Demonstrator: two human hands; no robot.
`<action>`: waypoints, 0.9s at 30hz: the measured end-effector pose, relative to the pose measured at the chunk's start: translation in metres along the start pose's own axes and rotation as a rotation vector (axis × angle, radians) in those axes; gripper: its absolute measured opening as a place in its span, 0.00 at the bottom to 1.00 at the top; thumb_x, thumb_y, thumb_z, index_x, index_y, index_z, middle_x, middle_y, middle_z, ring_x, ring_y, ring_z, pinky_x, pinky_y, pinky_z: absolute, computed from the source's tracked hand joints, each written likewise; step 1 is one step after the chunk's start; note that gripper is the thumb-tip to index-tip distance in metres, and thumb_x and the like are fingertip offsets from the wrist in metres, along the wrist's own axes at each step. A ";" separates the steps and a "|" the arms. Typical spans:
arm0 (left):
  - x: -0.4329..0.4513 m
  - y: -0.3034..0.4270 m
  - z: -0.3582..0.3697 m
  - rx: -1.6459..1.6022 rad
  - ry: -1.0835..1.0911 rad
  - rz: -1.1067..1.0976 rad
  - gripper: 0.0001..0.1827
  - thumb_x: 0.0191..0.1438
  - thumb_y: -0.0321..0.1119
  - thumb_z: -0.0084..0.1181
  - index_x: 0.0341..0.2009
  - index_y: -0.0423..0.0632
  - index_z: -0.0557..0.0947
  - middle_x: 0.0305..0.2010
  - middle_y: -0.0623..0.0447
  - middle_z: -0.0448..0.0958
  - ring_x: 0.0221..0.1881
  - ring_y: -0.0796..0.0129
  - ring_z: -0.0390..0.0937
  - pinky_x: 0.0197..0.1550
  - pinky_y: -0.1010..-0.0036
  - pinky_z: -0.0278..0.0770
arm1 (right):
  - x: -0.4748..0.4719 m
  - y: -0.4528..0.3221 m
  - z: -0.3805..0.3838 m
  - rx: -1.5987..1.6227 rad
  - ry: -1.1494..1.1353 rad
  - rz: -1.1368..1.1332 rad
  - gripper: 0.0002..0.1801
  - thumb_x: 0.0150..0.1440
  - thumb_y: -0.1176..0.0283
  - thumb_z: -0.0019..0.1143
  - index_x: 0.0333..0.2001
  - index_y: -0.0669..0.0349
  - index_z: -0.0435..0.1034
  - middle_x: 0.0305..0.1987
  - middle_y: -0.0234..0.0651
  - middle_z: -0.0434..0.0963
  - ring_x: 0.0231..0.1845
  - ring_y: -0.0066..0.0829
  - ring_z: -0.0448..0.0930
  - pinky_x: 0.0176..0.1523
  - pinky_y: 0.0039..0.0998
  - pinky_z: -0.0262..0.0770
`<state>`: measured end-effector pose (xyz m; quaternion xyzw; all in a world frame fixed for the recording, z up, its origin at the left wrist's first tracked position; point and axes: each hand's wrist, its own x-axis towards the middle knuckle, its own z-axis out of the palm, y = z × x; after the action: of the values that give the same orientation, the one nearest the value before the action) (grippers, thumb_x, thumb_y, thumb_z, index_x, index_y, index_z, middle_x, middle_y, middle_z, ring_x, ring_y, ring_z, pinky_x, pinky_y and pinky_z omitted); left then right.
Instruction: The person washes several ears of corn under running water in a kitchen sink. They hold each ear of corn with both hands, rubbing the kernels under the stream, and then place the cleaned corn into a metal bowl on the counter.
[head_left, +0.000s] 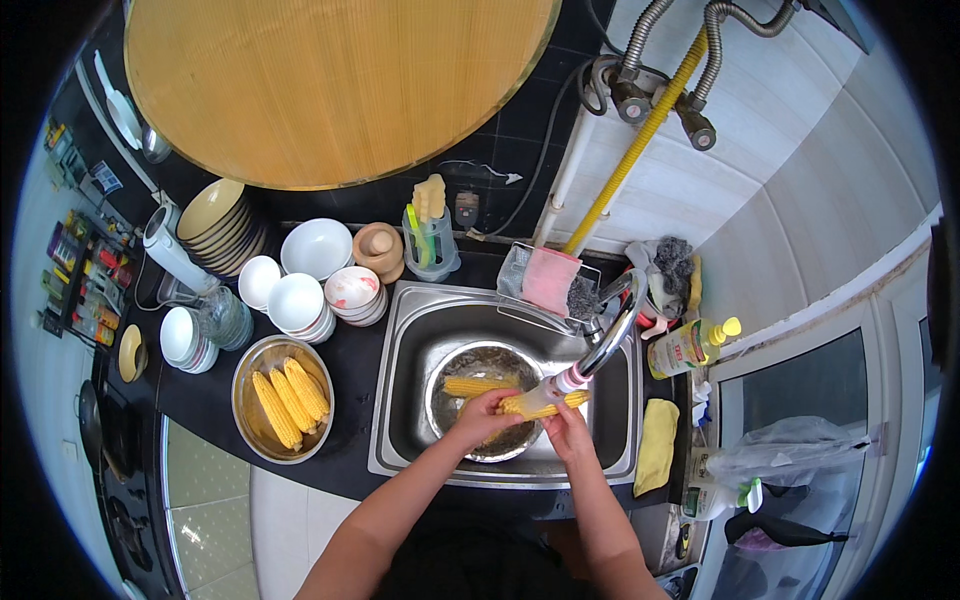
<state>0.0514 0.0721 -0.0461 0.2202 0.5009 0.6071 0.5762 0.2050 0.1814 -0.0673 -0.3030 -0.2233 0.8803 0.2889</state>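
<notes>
An ear of corn (525, 409) lies crosswise between my two hands, below the outlet of the curved metal faucet (624, 330). My left hand (484, 416) grips its left end, and my right hand (568, 433) holds it near the right end. The translucent faucet nozzle hides part of the ear. Beneath my hands, a round metal basin (442, 364) sits in the stainless steel sink (405, 330). More corn (476, 385) lies in that basin, partly hidden by my left hand. Left of the sink, a metal bowl (255, 439) holds several yellow ears of corn (289, 405).
White bowls (300, 300), a wooden mortar (379, 251) and a utensil holder (431, 247) stand behind and left. A wire rack (517, 281) with a pink cloth (551, 277) hangs at the sink's back. A yellow bottle (682, 349) and a yellow cloth (657, 446) are at right.
</notes>
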 end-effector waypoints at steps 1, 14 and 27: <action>0.000 0.002 0.001 -0.130 -0.038 -0.012 0.27 0.45 0.24 0.59 0.52 0.41 0.68 0.46 0.53 0.72 0.46 0.74 0.70 0.49 0.78 0.67 | 0.000 -0.002 -0.003 0.042 -0.001 -0.008 0.18 0.56 0.71 0.47 0.51 0.59 0.59 0.50 0.34 0.68 0.51 0.30 0.70 0.55 0.34 0.66; 0.001 0.003 -0.002 -0.027 -0.121 -0.073 0.29 0.50 0.26 0.54 0.58 0.45 0.63 0.47 0.53 0.71 0.43 0.73 0.71 0.46 0.78 0.71 | -0.001 0.001 -0.020 0.220 -0.043 0.034 0.21 0.57 0.70 0.45 0.53 0.60 0.56 0.53 0.36 0.66 0.54 0.31 0.68 0.55 0.31 0.66; -0.029 0.000 -0.026 0.155 0.207 -0.119 0.24 0.49 0.32 0.58 0.51 0.42 0.68 0.33 0.52 0.74 0.25 0.76 0.72 0.26 0.81 0.72 | 0.001 0.033 0.024 -0.046 -0.050 0.055 0.28 0.48 0.85 0.51 0.52 0.59 0.56 0.50 0.34 0.66 0.51 0.29 0.68 0.53 0.29 0.65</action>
<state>0.0365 0.0360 -0.0480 0.1701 0.6152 0.5511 0.5376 0.1754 0.1526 -0.0693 -0.2932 -0.2423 0.8899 0.2518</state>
